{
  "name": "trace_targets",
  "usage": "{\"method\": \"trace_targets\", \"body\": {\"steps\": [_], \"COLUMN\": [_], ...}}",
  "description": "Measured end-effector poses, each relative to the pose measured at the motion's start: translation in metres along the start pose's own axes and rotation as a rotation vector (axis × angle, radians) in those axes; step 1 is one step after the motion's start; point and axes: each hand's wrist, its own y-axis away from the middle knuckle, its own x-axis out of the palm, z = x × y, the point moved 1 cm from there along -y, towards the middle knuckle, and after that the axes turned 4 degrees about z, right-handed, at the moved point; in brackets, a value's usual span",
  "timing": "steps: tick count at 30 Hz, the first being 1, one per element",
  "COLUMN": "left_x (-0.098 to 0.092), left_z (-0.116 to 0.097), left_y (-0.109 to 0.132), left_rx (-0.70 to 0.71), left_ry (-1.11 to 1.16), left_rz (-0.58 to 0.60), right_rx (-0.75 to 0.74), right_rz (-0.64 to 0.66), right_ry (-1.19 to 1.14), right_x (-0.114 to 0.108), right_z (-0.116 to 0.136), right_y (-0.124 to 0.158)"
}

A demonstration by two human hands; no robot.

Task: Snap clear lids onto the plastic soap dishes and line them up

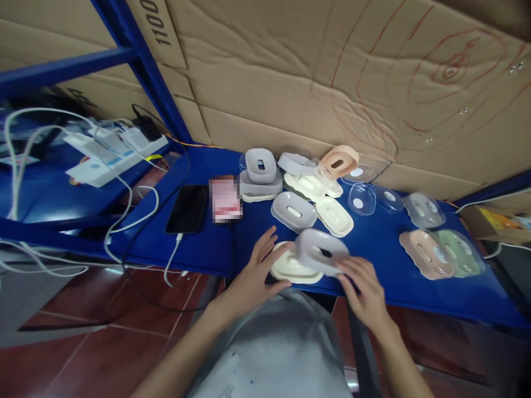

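My right hand (365,284) grips the near right edge of a grey plastic soap dish tray (309,246) with an oval slot. The tray is held tilted over a cream soap dish base (286,268) at the front edge of the blue table, partly covering it. At the base's left side my left hand (259,271) is open, thumb and fingers spread around its edge; whether it touches the base I cannot tell. Just behind lie another grey tray (293,211) and a cream base (335,216).
Further back are stacked grey trays (261,165), a peach tray (339,160) and clear lids (362,199). Lidded dishes, pink (427,254), green (460,254) and grey (423,210), sit to the right. A plugged-in phone (187,209) and power strip (112,160) are left; cardboard stands behind.
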Motion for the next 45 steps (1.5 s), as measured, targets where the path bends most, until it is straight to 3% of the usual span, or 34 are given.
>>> {"method": "trace_targets", "body": {"steps": [6,11,14,18,20,23,28,31,35,39,41,45], "left_x": [0.006,0.010,0.007,0.003,0.001,-0.001,0.000,0.000,0.001,0.000,-0.001,-0.001], "left_z": [0.003,0.008,0.007,0.002,0.002,0.004,0.006,0.005,0.004,0.004,0.005,0.006], "left_y": [-0.002,-0.004,-0.003,-0.001,0.000,0.000,-0.001,-0.001,-0.001,-0.002,-0.002,-0.001], "left_rx": [0.138,0.225,0.204,0.149,0.112,0.063,0.015,0.014,0.023,0.042,0.040,0.008], "left_ry": [-0.272,-0.336,-0.266,-0.162,-0.107,-0.035,0.000,-0.007,-0.028,-0.040,-0.040,-0.018], "left_rz": [-0.044,-0.009,0.001,-0.025,-0.030,-0.018,0.012,0.013,0.003,-0.022,-0.043,-0.025], "right_rx": [-0.122,-0.221,-0.190,0.268,0.369,0.436,0.587,0.716,0.875,0.724,0.665,0.802], "right_rz": [0.194,0.273,0.213,-0.015,-0.051,-0.097,-0.393,-0.484,-0.438,-0.178,-0.125,-0.356], "right_ry": [-0.015,0.079,0.081,-0.013,-0.059,-0.165,-0.512,-0.644,-0.643,-0.443,-0.420,-0.555], "right_x": [0.030,0.033,0.016,-0.013,-0.021,-0.026,-0.028,-0.024,-0.011,0.000,0.003,0.005], "right_z": [0.027,0.028,-0.004,-0.084,-0.116,-0.131,-0.102,-0.085,-0.065,-0.042,-0.035,-0.035], "right_y": [-0.018,-0.021,-0.033,-0.074,-0.092,-0.097,-0.047,-0.013,0.009,0.013,0.015,0.016]}}
